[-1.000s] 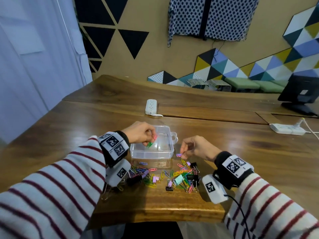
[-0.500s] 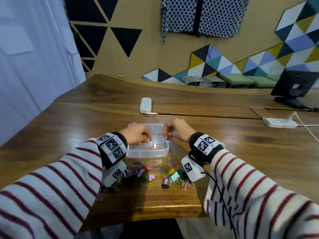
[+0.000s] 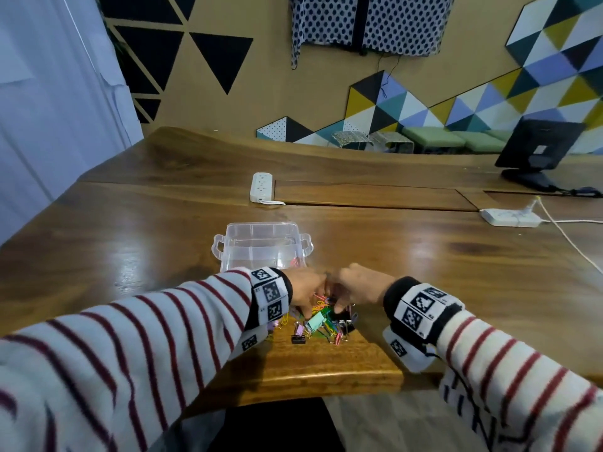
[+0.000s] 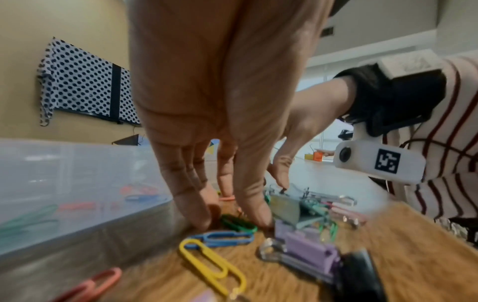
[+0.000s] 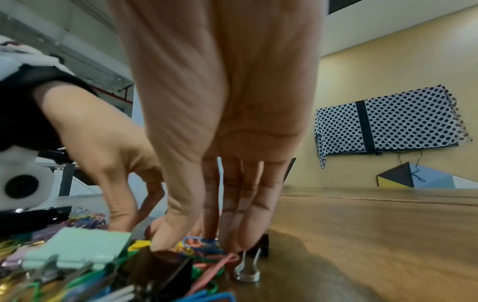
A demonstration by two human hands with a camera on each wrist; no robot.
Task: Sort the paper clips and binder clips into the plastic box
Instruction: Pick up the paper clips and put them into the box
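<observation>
The clear plastic box stands open on the table, with a few paper clips inside. In front of it lies the mixed pile of clips. My left hand points down into the pile, thumb and forefinger pinching a green paper clip. Blue and yellow paper clips and a purple binder clip lie just in front of it. My right hand reaches down with straight fingers, its fingertips touching a black binder clip. A mint binder clip lies beside it.
A white power strip lies behind the box, and a second one with a cable sits at the far right. A black monitor stands at the back right. The table's front edge is close behind the pile.
Both hands have come back from over the box to the pile in front of it. The left now pinches a green paper clip. The head view has tilted down.
</observation>
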